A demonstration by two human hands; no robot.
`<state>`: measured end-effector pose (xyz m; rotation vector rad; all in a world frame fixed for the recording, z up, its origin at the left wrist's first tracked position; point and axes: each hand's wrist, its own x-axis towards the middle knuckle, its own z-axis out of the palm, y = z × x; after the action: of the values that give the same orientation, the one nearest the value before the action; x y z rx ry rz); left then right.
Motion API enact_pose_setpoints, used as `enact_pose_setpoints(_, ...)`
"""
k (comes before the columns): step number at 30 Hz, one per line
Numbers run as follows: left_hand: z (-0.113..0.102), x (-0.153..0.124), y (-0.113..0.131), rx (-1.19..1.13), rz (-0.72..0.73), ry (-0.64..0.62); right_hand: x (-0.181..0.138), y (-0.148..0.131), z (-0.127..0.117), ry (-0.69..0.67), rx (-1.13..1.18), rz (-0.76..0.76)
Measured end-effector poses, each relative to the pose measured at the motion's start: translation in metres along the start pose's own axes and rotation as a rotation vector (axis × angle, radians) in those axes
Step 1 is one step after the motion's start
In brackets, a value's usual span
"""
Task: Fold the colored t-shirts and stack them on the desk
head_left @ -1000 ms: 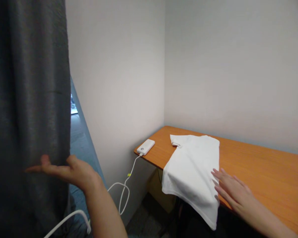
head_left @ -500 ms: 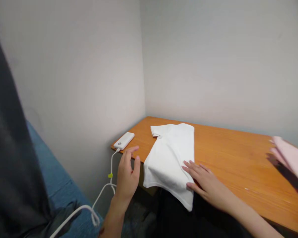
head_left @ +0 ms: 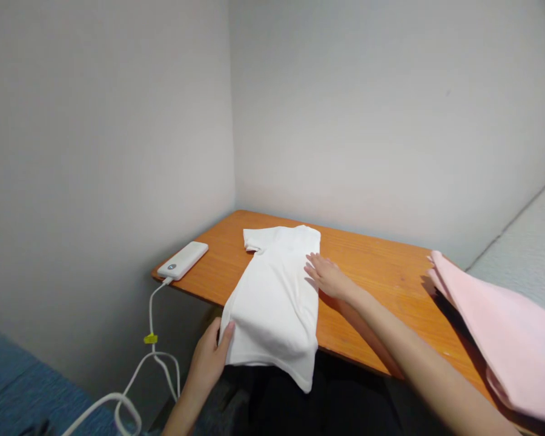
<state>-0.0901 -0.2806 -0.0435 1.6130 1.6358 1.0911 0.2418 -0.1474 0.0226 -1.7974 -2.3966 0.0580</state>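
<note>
A white T-shirt [head_left: 272,290] lies on the wooden table, its sleeve pointing left and its right side straight, so it looks folded lengthwise. The hem hangs past the table's near edge. My left hand [head_left: 211,354] pinches the lower left side of the shirt near the hem, thumb on top and fingers underneath. At the shirt's right edge, about halfway up, my right hand [head_left: 327,275] is flat with fingers stretched out. Its fingertips are over the fabric; whether they press on it I cannot tell.
A white power bank [head_left: 184,260] with a white cable [head_left: 151,309] sits at the table's left corner. Folded pink cloth [head_left: 504,339] lies on the right of the wooden table [head_left: 372,260]. Walls stand behind and to the left. Blue fabric [head_left: 27,387] shows at lower left.
My left hand has come down onto the shirt's lower left edge and closed on it. The right hand has slid up along the right side. The view has turned right.
</note>
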Motion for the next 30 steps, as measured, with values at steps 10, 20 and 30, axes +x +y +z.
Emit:
enact_pose_setpoints(10,0.007,-0.01,0.022,-0.364,-0.115,-0.136,0.039,0.05,0.015,-0.145,-0.144,0.176)
enact_pose_setpoints(20,0.022,-0.023,0.023,-0.131,-0.06,-0.268,0.028,0.089,0.001,-0.24,-0.248,0.205)
enact_pose_setpoints(30,0.094,-0.077,0.055,0.326,1.065,-0.002,0.023,0.087,0.0,-0.248,-0.202,0.24)
